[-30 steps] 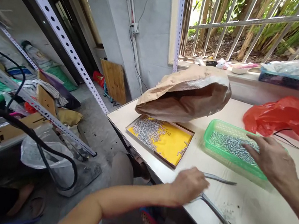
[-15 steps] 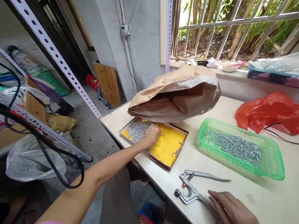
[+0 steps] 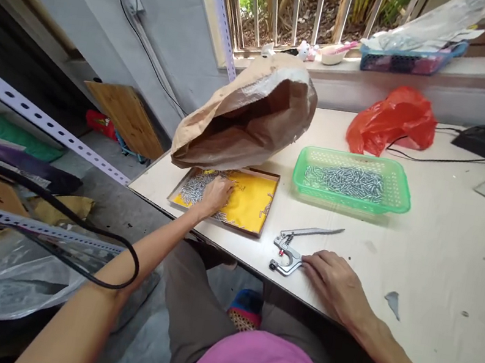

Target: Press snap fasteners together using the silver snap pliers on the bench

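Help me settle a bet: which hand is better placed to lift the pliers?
Right. The right hand already rests on the pliers; the left hand is in the yellow tray among small metal pieces.

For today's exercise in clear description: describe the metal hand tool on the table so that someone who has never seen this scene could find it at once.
Start at the pale table under the barred window and go to its near edge. There, between the yellow-lined tray and the person's right hand, lie the silver pliers, the hand on the lower handle. They are the only long-handled metal tool; the other metal is small pins.
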A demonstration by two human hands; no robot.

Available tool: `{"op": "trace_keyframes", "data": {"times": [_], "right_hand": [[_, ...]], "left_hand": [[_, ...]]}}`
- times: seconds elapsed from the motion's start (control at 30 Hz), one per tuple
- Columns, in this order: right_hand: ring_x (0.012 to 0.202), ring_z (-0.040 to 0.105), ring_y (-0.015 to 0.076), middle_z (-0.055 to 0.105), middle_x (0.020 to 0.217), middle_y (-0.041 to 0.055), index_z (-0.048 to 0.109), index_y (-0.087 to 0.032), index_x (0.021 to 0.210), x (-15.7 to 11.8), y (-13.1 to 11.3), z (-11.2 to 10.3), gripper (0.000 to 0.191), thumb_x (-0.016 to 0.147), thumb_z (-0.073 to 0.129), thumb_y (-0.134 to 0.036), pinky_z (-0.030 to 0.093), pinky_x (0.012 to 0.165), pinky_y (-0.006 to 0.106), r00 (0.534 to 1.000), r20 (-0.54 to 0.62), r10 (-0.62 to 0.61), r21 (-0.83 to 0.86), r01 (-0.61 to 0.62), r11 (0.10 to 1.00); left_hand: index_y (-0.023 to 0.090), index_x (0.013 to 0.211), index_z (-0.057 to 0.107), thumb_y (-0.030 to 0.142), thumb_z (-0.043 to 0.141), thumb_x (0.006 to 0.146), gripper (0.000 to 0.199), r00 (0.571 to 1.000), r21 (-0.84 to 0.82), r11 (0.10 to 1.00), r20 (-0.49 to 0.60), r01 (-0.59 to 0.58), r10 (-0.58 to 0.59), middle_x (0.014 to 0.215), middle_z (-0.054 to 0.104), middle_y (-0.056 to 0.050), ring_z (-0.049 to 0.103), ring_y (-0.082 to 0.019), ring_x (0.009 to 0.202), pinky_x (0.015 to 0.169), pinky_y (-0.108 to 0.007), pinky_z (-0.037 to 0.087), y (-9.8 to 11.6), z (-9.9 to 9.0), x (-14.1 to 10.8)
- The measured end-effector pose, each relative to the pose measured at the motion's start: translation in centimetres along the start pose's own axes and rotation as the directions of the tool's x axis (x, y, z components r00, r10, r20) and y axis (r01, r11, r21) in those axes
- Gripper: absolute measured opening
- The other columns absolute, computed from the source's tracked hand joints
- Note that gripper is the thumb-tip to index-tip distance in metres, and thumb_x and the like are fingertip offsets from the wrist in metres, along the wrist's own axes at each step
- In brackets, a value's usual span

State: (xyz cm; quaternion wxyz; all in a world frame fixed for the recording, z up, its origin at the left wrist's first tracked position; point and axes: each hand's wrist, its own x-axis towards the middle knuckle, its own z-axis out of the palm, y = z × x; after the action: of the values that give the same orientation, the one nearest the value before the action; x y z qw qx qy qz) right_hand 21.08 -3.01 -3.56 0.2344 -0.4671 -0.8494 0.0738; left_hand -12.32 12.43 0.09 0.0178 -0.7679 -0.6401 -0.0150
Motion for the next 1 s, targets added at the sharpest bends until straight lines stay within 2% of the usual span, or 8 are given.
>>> {"op": "trace_keyframes", "data": {"times": [0.13,0.23,0.3,0.4,0.53,0.73,0.8,1.0], "right_hand": [[0.083,0.058,0.0181,0.064,0.092,0.0066,0.063,-0.020,0.103,-0.8,0.3,0.8,0.022,0.095,0.043,-0.028,0.043,0.075,0.033,1.000,-0.024,-0.018,0.000,0.018,1.000],[0.084,0.058,0.0184,0.064,0.093,0.0071,0.062,-0.020,0.106,-1.0,0.4,1.0,0.024,0.095,0.042,-0.029,0.042,0.074,0.033,0.999,-0.023,-0.022,0.003,0.022,1.000],[0.084,0.057,0.0192,0.063,0.094,0.0078,0.060,-0.019,0.109,-1.1,0.3,1.0,0.026,0.095,0.041,-0.029,0.042,0.074,0.034,1.000,-0.010,-0.012,-0.001,0.012,1.000],[0.085,0.056,0.0208,0.063,0.093,0.0092,0.058,-0.017,0.114,-1.1,0.4,1.3,0.028,0.095,0.040,-0.028,0.042,0.073,0.035,1.000,-0.007,0.020,-0.027,-0.020,0.999],[0.085,0.053,0.0212,0.061,0.090,0.0096,0.060,-0.016,0.111,-1.0,0.5,1.7,0.029,0.096,0.037,-0.024,0.040,0.073,0.035,0.999,0.006,0.048,-0.068,-0.047,0.997],[0.086,0.050,0.0209,0.060,0.092,0.0091,0.060,-0.017,0.114,-1.1,0.3,2.0,0.030,0.095,0.037,-0.019,0.037,0.074,0.034,0.998,0.015,0.066,-0.109,-0.064,0.992],[0.085,0.048,0.0210,0.059,0.092,0.0091,0.059,-0.016,0.115,-1.2,0.2,2.1,0.030,0.095,0.037,-0.017,0.036,0.074,0.034,0.997,0.005,0.071,-0.132,-0.070,0.989],[0.084,0.048,0.0211,0.060,0.092,0.0095,0.060,-0.017,0.115,-1.3,0.3,2.2,0.031,0.094,0.037,-0.016,0.036,0.072,0.034,0.998,-0.009,0.062,-0.140,-0.063,0.988]], "left_hand": [[0.016,0.093,0.067,0.016,0.047,0.087,0.020,0.996,-0.087,0.996,-0.087,0.029,-0.036,0.096,0.062,-0.009,0.053,-0.021,0.095,0.082,-0.030,0.043,-0.5,-0.8,-0.9],[0.015,0.090,0.068,0.017,0.052,0.085,0.017,0.986,-0.252,0.966,-0.141,0.052,-0.090,0.097,0.063,-0.009,0.056,-0.019,0.092,0.082,-0.028,0.044,1.1,-2.1,-1.9],[0.015,0.090,0.068,0.021,0.053,0.085,0.017,0.994,-0.444,0.892,-0.036,0.081,-0.108,0.086,0.065,-0.005,0.058,-0.015,0.079,0.075,-0.025,0.045,3.2,-2.8,-3.1],[0.015,0.088,0.069,0.025,0.056,0.083,0.017,0.985,-0.635,0.767,0.172,0.095,0.020,0.073,0.066,-0.001,0.057,-0.012,0.065,0.065,-0.021,0.044,7.2,-3.1,-5.8],[0.015,0.081,0.070,0.018,0.059,0.079,0.012,0.936,-0.623,0.782,0.270,-0.011,0.228,0.070,0.066,-0.001,0.057,-0.012,0.065,0.063,-0.020,0.040,11.1,-1.5,-8.6],[0.015,0.086,0.069,0.017,0.053,0.082,0.016,0.919,-0.492,0.850,0.217,-0.189,0.330,0.083,0.067,-0.005,0.060,-0.016,0.078,0.069,-0.023,0.040,11.9,0.7,-9.6],[0.015,0.087,0.069,0.016,0.052,0.084,0.017,0.919,-0.474,0.860,0.221,-0.190,0.325,0.084,0.067,-0.006,0.060,-0.016,0.080,0.071,-0.023,0.041,11.8,0.8,-9.9],[0.015,0.083,0.068,0.014,0.056,0.081,0.012,0.936,-0.505,0.861,0.266,-0.067,0.229,0.080,0.066,-0.003,0.059,-0.015,0.075,0.070,-0.023,0.041,11.8,0.5,-10.9]]}}
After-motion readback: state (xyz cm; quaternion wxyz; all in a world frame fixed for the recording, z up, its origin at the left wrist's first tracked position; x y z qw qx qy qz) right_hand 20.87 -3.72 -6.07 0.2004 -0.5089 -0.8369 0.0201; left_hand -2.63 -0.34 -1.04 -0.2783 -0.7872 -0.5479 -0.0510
